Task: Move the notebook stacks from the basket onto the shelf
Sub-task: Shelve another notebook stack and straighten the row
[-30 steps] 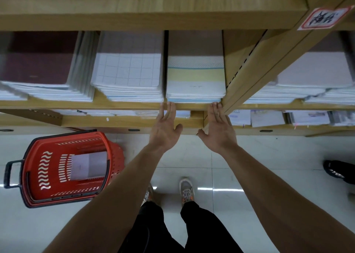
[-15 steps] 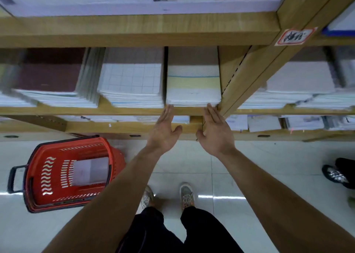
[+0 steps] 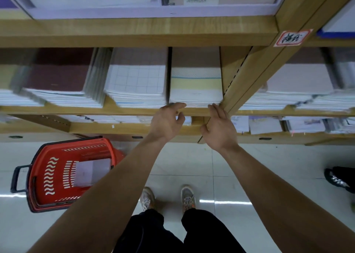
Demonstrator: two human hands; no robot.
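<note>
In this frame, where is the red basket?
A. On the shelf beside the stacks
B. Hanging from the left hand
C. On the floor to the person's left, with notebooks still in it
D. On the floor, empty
C: the red basket sits on the tiled floor at the person's left, with a pale notebook stack inside.

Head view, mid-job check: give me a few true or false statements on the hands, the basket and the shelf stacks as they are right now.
1. Both hands are empty. True: the left hand and right hand hold nothing.
2. The red basket sits on the shelf. False: it stands on the floor, to the person's left.
3. Paper still lies in the basket. True: a pale notebook stack shows inside.
4. The yellow-banded stack lies beside the wooden divider. True.
5. The right hand grips that stack. False: its fingers are open at the stack's front edge.
</note>
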